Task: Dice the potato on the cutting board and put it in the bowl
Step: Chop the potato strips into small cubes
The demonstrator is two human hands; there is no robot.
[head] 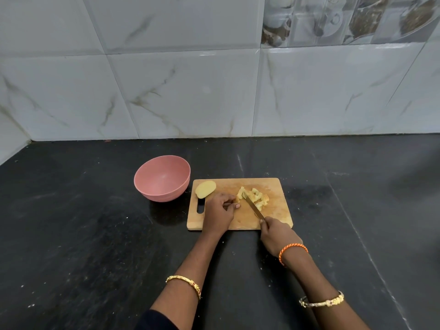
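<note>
A wooden cutting board (273, 206) lies on the black counter. A potato half (205, 188) rests cut side up at the board's far left corner. A pile of diced potato pieces (256, 197) sits in the board's middle. My right hand (277, 234) grips the handle of a knife (254, 208), whose blade points into the pile. My left hand (220, 210) rests on the board with curled fingers pinching a small potato piece next to the blade. A pink bowl (162, 177) stands left of the board and looks empty.
The black counter (83, 234) spreads wide on both sides of the board. A tiled wall (214, 91) rises behind it. The board has a handle slot (200, 206) on its left side, beside my left hand.
</note>
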